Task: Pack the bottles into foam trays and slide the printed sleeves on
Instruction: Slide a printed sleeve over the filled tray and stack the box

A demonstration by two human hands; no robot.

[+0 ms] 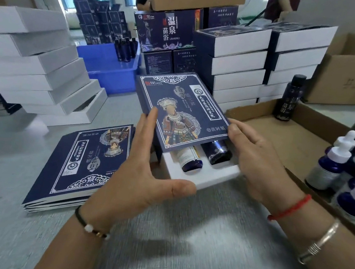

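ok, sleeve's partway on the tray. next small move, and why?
Probably push the printed sleeve the rest of the way toward the person: the white foam tray and the bottoms of two bottles stick out at its near end. Left hand and right hand flank it.

From my remote feed, a grey worktable [185, 231] carries a flat stack of printed sleeves [79, 168] at left and leaning piles of white boxes [38, 72] behind it. I see a blue plastic bin [111, 72] farther back, stacks of sleeved boxes [253, 61] at centre right, and a shallow cardboard tray [297, 132] of bottles along the right edge.
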